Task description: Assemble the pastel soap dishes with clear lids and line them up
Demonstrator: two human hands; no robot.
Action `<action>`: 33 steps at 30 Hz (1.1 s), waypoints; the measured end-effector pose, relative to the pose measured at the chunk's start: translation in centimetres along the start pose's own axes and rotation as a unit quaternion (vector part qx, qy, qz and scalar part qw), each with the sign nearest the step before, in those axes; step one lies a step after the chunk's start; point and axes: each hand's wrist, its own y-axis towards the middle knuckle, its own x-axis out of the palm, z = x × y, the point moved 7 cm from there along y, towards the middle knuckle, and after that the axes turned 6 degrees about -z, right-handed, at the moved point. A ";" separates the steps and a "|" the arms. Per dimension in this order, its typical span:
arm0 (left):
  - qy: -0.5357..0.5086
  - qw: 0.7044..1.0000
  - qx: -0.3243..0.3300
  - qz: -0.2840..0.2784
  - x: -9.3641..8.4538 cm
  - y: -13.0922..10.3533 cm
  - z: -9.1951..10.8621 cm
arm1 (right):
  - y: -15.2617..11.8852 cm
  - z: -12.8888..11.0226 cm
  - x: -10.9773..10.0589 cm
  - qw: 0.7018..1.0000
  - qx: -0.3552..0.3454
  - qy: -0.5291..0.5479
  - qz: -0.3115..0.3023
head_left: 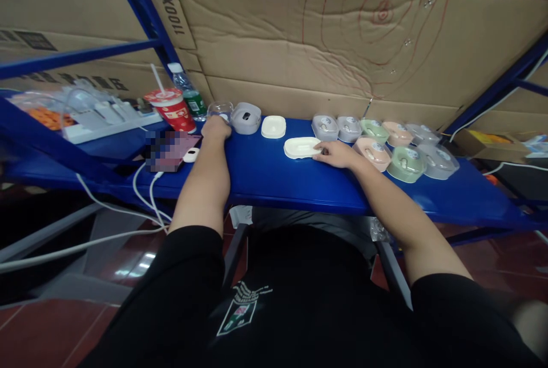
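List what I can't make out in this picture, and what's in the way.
What the left hand may hold, head view: hidden behind the hand itself.
Face of the flat device, head view: pixel blocks cover much of it.
Print on the round labels, head view: too small to read.
Blue-and-white packet, head view: cut off by the right edge.

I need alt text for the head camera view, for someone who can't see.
A person's right hand touches a cream oblong tray on a blue table; the left hand is at a clear container. Lidded pastel boxes cluster at right.
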 end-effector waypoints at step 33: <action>-0.041 0.992 -0.112 0.049 -1.0 -0.8 0.2 | -0.1 -0.2 -0.3 1.000 -0.019 0.006 -0.003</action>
